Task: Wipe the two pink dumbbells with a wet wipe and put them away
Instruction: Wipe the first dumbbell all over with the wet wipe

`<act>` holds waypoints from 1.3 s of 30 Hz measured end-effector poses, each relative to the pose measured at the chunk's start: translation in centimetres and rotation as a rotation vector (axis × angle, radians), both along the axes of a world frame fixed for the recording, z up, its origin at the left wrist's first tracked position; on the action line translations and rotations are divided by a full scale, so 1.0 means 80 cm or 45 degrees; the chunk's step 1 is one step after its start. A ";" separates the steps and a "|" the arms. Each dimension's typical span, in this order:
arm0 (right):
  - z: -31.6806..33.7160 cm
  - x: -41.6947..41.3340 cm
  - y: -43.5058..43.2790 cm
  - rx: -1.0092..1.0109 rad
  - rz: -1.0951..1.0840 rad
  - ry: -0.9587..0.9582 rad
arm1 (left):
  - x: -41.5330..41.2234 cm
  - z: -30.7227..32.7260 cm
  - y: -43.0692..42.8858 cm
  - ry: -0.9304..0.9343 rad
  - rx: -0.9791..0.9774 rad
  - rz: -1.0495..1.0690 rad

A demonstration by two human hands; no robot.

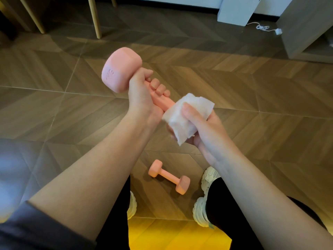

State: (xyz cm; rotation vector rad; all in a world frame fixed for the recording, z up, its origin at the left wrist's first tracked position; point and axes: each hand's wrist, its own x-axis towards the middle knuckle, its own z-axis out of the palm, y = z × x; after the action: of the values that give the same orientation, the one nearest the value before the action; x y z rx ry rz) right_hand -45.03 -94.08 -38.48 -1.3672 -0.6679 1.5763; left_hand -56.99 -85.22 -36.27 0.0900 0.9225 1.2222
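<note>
My left hand [144,94] grips the handle of a pink dumbbell [119,70], held up in the air with one head pointing up and to the left. My right hand [201,127] holds a white wet wipe [187,114] wrapped round the dumbbell's lower end, which the wipe hides. A second pink dumbbell [168,176] lies on the wooden floor between my feet, untouched.
White sneakers [203,195] stand on the herringbone floor on either side of the lying dumbbell. Wooden furniture legs [94,17] rise at the back left. At the back right are a grey cabinet [306,27], a white box [236,9] and a white cable [264,27].
</note>
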 end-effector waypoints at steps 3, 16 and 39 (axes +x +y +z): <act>0.007 0.005 0.000 -0.047 0.096 0.069 | 0.001 0.002 0.002 -0.038 0.041 0.009; -0.009 -0.003 0.003 -0.103 0.195 -0.066 | -0.007 -0.006 0.004 0.030 -0.053 0.055; -0.010 -0.011 0.005 0.089 0.106 -0.243 | -0.017 -0.007 0.012 0.026 -0.145 0.075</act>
State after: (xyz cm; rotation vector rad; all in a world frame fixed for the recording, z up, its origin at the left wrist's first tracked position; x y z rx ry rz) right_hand -45.92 -93.69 -39.31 -1.4656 -0.8975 1.4845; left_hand -58.34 -84.25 -36.82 -0.0158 1.0167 1.2227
